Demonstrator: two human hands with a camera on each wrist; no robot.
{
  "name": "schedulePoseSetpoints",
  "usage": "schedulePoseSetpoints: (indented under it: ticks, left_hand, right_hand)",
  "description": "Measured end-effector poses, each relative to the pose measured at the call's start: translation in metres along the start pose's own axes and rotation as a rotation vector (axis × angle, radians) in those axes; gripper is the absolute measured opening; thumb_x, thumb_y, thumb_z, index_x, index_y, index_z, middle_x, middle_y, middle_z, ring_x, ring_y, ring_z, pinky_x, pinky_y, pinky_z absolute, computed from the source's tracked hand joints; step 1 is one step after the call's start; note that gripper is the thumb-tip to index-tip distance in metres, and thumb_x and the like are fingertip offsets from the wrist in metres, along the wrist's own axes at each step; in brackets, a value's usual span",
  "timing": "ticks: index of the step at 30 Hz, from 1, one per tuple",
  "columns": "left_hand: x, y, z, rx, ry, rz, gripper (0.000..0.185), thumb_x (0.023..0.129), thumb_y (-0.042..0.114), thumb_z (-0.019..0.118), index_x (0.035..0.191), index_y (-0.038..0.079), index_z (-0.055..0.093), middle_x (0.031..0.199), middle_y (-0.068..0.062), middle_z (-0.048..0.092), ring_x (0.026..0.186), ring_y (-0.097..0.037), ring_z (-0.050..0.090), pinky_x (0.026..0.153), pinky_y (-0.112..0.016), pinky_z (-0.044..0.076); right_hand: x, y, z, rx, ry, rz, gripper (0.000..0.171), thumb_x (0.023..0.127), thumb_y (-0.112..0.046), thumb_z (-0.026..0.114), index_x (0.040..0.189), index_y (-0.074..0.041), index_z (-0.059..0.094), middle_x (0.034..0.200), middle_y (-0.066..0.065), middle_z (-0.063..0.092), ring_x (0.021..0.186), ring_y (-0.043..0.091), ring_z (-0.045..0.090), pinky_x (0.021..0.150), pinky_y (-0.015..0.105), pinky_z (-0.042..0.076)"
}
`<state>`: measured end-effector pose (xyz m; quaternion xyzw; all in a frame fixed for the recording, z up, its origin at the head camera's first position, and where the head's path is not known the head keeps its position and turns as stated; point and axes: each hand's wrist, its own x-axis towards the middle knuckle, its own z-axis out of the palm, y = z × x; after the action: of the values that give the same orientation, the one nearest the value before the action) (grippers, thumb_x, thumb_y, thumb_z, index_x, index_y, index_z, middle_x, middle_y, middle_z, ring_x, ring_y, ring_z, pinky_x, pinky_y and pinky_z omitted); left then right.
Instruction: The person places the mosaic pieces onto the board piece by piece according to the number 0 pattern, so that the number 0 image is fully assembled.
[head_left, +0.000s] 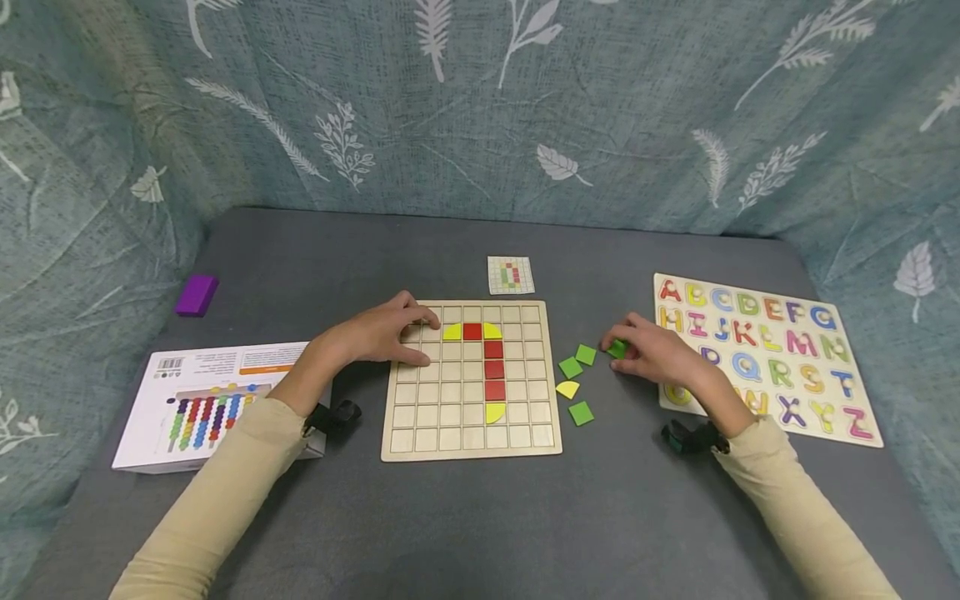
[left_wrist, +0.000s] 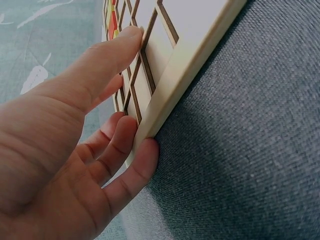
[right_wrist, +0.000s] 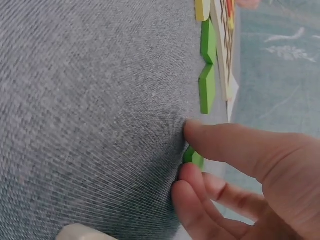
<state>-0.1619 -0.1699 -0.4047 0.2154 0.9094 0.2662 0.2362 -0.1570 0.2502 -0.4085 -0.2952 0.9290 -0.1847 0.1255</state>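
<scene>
My left hand (head_left: 378, 332) rests on the left side of a wooden grid board (head_left: 472, 452), thumb lying over the squares. In the left wrist view, other fingertips (left_wrist: 147, 150) touch the board's edge. Red square tiles (head_left: 494, 369) form a column on the board, with another red one at its upper left. Yellow quarter-round tiles (head_left: 452, 332) sit at the ends of this shape. Right of the board, my right hand (head_left: 654, 350) pinches a green square tile (right_wrist: 194, 157) between thumb and fingers, close over the table. The tile is partly hidden by the fingers.
Loose green tiles (head_left: 581, 413) and a yellow quarter-round piece (head_left: 567, 390) lie beside the board. A small pattern card (head_left: 511, 275) is behind it. An alphabet puzzle (head_left: 772, 358) lies right; a white box (head_left: 187, 417) and a purple block (head_left: 197, 296) are left.
</scene>
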Motion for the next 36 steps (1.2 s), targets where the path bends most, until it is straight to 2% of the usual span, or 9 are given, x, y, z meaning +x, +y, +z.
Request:
schedulePoseSetpoints:
  ticks: [6, 17, 21, 25, 29, 36]
  left_hand:
    - [-0.001, 0.000, 0.001, -0.001, 0.005, 0.000, 0.052, 0.084, 0.027, 0.077, 0.130, 0.014, 0.057, 0.110, -0.010, 0.042, 0.092, -0.021, 0.043, 0.076, -0.032, 0.036]
    - [-0.001, -0.001, 0.000, -0.003, -0.003, -0.011, 0.053, 0.085, 0.029, 0.076, 0.131, 0.015, 0.056, 0.112, -0.010, 0.041, 0.094, -0.022, 0.043, 0.078, -0.033, 0.037]
    - [-0.001, 0.001, -0.001, -0.002, -0.007, -0.008, 0.053, 0.085, 0.028, 0.076, 0.131, 0.014, 0.056, 0.111, -0.010, 0.041, 0.094, -0.022, 0.043, 0.078, -0.033, 0.037]
    - [-0.002, 0.001, 0.000, 0.001, -0.008, -0.001, 0.052, 0.085, 0.027, 0.076, 0.131, 0.014, 0.056, 0.111, -0.010, 0.040, 0.092, -0.022, 0.042, 0.077, -0.034, 0.036]
    - [-0.002, 0.001, 0.000, -0.002, -0.008, 0.010, 0.052, 0.085, 0.026, 0.076, 0.132, 0.013, 0.056, 0.111, -0.011, 0.040, 0.091, -0.022, 0.042, 0.077, -0.034, 0.036]
    - [-0.001, 0.001, 0.000, -0.002, -0.002, 0.012, 0.053, 0.085, 0.026, 0.076, 0.132, 0.013, 0.056, 0.110, -0.011, 0.040, 0.091, -0.022, 0.042, 0.077, -0.033, 0.036]
  right_hand:
    - [0.003, 0.004, 0.005, -0.019, 0.052, 0.004, 0.014, 0.089, -0.008, 0.067, 0.102, -0.011, 0.069, 0.100, 0.013, 0.056, 0.074, 0.015, 0.051, 0.064, 0.030, 0.041]
    - [0.008, 0.007, 0.005, 0.046, 0.097, -0.028, 0.014, 0.087, -0.005, 0.068, 0.100, -0.008, 0.072, 0.099, 0.013, 0.060, 0.075, 0.015, 0.051, 0.067, 0.031, 0.043]
    - [0.011, -0.015, 0.011, 0.088, 0.134, -0.090, 0.013, 0.086, -0.004, 0.068, 0.098, -0.009, 0.072, 0.100, 0.010, 0.060, 0.076, 0.014, 0.053, 0.068, 0.028, 0.045]
    - [0.015, -0.049, 0.026, 0.152, 0.140, -0.225, 0.012, 0.086, -0.005, 0.068, 0.096, -0.011, 0.072, 0.103, 0.007, 0.059, 0.075, 0.011, 0.055, 0.066, 0.023, 0.046]
    - [0.022, -0.077, 0.041, 0.194, 0.110, -0.343, 0.012, 0.086, -0.006, 0.068, 0.095, -0.012, 0.072, 0.104, 0.004, 0.058, 0.073, 0.009, 0.055, 0.066, 0.021, 0.048]
    - [0.035, -0.109, 0.054, 0.178, 0.084, -0.450, 0.013, 0.084, -0.005, 0.068, 0.093, -0.014, 0.072, 0.102, 0.001, 0.059, 0.073, 0.007, 0.056, 0.068, 0.017, 0.047]
